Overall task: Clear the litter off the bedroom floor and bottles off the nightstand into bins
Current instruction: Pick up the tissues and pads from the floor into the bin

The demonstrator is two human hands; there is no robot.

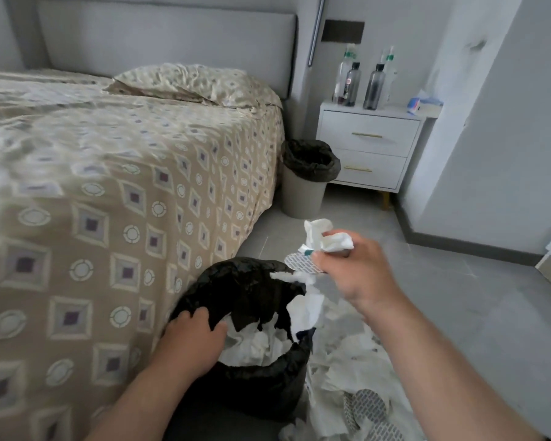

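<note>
My right hand is closed on a bunch of litter: crumpled white tissue and a patterned wrapper, held just above the right rim of the near bin. That bin is lined with a black bag and holds white tissues. My left hand grips the bag's rim on the left side. More tissues and patterned wrappers lie on the floor right of the bin. Several bottles, dark and clear, stand on the white nightstand at the back.
A second bin with a black liner stands between the bed and the nightstand. The bed with a patterned cover fills the left. A tissue pack lies on the nightstand's right edge. A wall corner juts out on the right.
</note>
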